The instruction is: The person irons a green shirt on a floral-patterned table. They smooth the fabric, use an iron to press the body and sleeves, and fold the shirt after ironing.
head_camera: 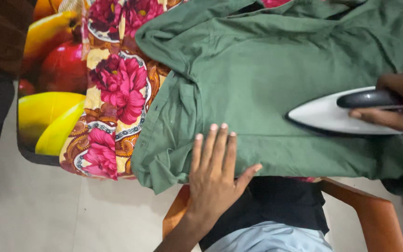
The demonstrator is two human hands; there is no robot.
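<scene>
Ironing in hand: left hand (215, 170) spread flat on shirt (276, 79), right hand (399, 107) gripping iron (332, 114) mid-shirt; next stroke likely needs cloth held taut.

You have: one green shirt (276, 70), one white iron (332, 114), one floral cloth (117, 88), one fruit-print cover (52, 70), one chair (369, 210).

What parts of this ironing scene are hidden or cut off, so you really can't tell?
- Iron, head view: its rear runs off the right edge, and the right hand covers part of the handle.
- Shirt: top and right side cut off by the frame; the area under the iron and the left hand is hidden.
- Floral cloth: mostly covered by the shirt.
- Chair: only its orange arms show.
</scene>
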